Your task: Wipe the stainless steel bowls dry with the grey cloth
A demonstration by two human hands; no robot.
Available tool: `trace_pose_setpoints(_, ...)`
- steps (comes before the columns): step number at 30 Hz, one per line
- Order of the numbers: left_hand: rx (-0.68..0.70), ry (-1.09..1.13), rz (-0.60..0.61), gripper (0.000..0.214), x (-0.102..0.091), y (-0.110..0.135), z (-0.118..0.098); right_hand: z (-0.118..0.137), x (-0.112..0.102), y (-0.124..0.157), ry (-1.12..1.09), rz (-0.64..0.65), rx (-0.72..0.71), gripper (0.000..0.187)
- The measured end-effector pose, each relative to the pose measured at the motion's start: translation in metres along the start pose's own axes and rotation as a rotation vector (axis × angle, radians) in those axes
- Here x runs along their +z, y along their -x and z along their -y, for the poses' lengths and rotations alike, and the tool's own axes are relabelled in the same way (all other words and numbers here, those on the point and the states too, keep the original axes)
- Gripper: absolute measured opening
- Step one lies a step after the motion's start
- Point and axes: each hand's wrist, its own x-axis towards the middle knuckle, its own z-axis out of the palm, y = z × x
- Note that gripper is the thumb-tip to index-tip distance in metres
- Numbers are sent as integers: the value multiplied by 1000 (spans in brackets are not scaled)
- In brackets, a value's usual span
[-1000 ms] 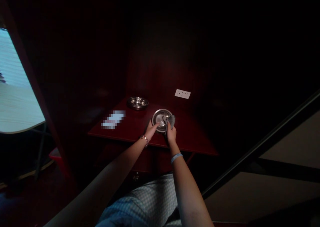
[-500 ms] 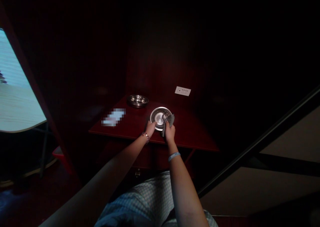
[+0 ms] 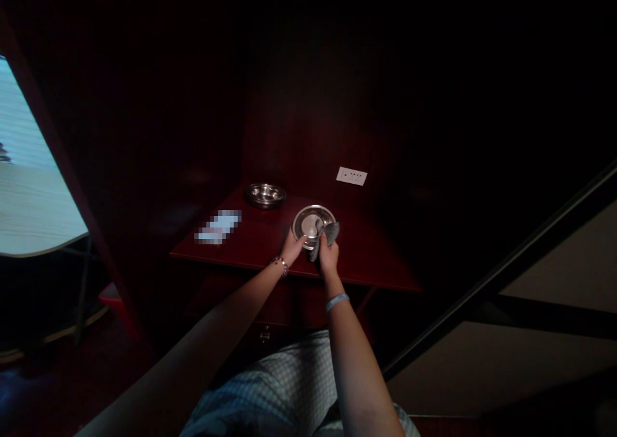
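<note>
A round shiny metal dish [image 3: 312, 218] rests on a dark red wooden table [image 3: 366, 263]. My left hand [image 3: 293, 249], with a bead bracelet on the wrist, grips the dish's near left rim. My right hand [image 3: 328, 256], with a pale blue wristband, is closed on a grey cloth [image 3: 328, 233] that lies against the dish's near right edge. The room is dark and finger detail is faint.
A second metal dish [image 3: 265, 195] sits further back on the left of the table. A pale blurred card [image 3: 217, 227] lies at the table's left end. A white socket plate [image 3: 351, 176] is on the wall behind. A bright screen [image 3: 29, 180] stands far left.
Both hands and the dish have shifted only slightly; the cloth has moved a little along the dish's right edge.
</note>
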Motion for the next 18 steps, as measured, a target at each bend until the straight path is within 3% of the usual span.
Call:
trace_pose_setpoints(12, -128, 62, -177, 12, -2, -2, -2, 3, 1, 0, -84, 46, 67, 39)
trace_pose_setpoints(18, -120, 63, -135, 17, -1, 1, -8, 5, 1, 2, -90, 59, 80, 37)
